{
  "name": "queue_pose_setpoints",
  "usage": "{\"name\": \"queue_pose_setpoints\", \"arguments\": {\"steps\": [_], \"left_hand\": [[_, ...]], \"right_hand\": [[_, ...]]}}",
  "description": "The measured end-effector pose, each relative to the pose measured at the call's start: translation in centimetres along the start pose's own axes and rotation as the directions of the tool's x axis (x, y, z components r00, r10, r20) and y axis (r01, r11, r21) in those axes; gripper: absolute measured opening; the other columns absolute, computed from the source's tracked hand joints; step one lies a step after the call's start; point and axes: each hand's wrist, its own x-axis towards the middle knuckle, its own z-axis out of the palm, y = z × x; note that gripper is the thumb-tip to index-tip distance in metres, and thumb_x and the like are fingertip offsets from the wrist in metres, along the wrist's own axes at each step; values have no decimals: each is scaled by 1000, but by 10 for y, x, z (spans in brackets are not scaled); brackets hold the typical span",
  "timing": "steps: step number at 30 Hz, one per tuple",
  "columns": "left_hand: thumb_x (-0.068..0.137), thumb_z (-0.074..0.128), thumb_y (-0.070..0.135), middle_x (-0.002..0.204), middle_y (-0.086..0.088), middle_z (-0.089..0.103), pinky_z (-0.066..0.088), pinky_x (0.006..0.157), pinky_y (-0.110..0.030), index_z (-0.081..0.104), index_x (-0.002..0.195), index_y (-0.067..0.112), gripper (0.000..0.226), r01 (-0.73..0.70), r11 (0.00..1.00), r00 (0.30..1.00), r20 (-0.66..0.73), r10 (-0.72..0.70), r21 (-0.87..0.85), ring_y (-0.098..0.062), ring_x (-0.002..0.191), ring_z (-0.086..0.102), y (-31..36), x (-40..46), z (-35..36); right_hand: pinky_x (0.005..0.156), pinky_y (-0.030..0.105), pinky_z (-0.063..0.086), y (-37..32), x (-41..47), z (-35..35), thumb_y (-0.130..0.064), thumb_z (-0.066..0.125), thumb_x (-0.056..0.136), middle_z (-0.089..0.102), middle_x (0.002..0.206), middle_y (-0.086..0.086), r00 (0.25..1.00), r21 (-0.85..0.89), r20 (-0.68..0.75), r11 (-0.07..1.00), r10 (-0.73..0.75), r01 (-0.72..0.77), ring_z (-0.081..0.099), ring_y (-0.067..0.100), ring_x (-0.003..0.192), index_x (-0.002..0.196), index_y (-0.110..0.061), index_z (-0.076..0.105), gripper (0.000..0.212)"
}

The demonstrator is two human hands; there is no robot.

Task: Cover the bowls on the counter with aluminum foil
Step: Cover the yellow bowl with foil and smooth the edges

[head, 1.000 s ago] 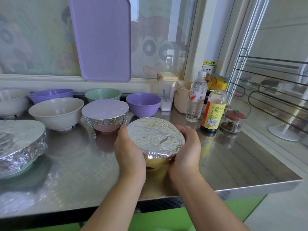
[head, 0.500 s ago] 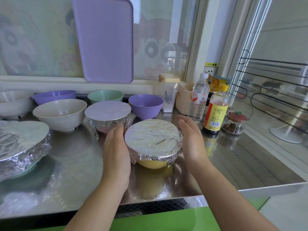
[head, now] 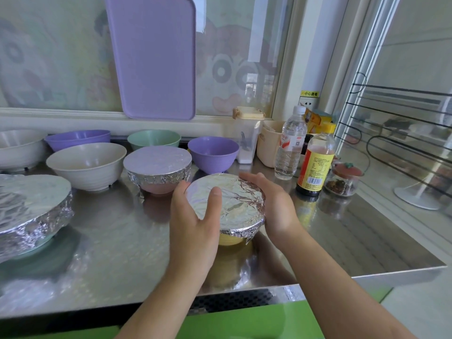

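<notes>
A steel counter point(head: 342, 243) runs beneath a window, and near its front edge sits a yellow bowl point(head: 231, 239) capped in foil point(head: 234, 201). The left hand point(head: 195, 216) curls around its left rim with the thumb pressed on top; the right hand point(head: 271, 201) cups the right side, fingers bent against the crimped edge. Just behind stands a foil-covered pink bowl point(head: 157, 176); farther back are uncovered cream point(head: 86, 165), purple point(head: 212, 154) and green point(head: 154, 139) bowls.

A home kitchen: bowls point(head: 86, 165) crowd a steel counter point(head: 342, 241) beside sauce bottle point(head: 315, 162), water bottle point(head: 289, 145) and cartoon-papered window point(head: 244, 57).
</notes>
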Motion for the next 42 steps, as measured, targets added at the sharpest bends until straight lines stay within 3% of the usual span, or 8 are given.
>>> {"name": "queue_pose_setpoints", "arguments": {"steps": [6,14,19,27,31,35,39,42], "left_hand": [[102,57,45,132,19,53,27,86,8,46,150,22,55,6,1000,1000,-15,-6,1,26,106,46,0,-1,0],[102,52,49,137,-1,58,38,104,-25,51,140,11,54,-49,992,999,-18,52,120,-14,124,51,2,8,-8],[92,51,65,166,-8,30,26,126,-38,23,162,7,95,-159,939,987,56,149,305,-20,153,25,22,-4,4],[88,55,70,168,-7,24,32,121,-36,19,164,7,105,-242,874,970,117,212,421,-21,155,20,15,-9,5],[90,60,59,152,2,40,29,101,-12,34,158,14,85,-222,923,973,129,190,315,-11,139,38,4,4,-4],[100,56,48,138,4,60,43,107,-30,48,147,17,57,-61,989,998,27,57,137,-14,127,55,-1,8,0],[105,55,39,137,15,58,40,103,-28,44,148,28,46,141,984,988,-49,-146,-105,-8,121,54,11,-2,18],[104,52,46,139,8,63,44,112,-44,50,144,30,43,209,960,965,-122,-234,-184,-18,127,57,11,0,25]], "right_hand": [[106,41,52,5,1,4,-37,53,97,80,101,-17,999,-45,-45,999,-26,24,74,9,108,100,-33,79,26],[79,35,43,-3,8,-11,-37,56,95,66,84,-17,989,-222,-91,971,-113,90,61,15,87,73,-36,70,26],[104,17,35,-15,28,-14,-46,42,108,55,150,-23,966,-367,221,906,-136,212,47,-5,138,141,-42,64,40],[102,20,47,-20,32,-11,-67,37,93,61,146,-13,960,-561,281,811,-3,167,57,1,131,139,-44,65,58],[79,25,49,-22,20,-12,-47,40,110,73,116,-21,985,-455,167,883,-41,114,67,0,108,101,-49,77,38],[74,33,45,-12,7,-5,-32,50,108,74,100,9,999,-182,-20,983,-37,33,71,15,82,108,-5,76,37],[81,39,54,3,4,5,-22,54,103,79,82,-2,994,172,-95,984,60,-43,76,20,84,77,-26,85,41],[89,51,53,14,6,11,-33,62,87,77,108,21,980,352,-166,935,107,-43,71,46,110,95,-16,83,29]]}}
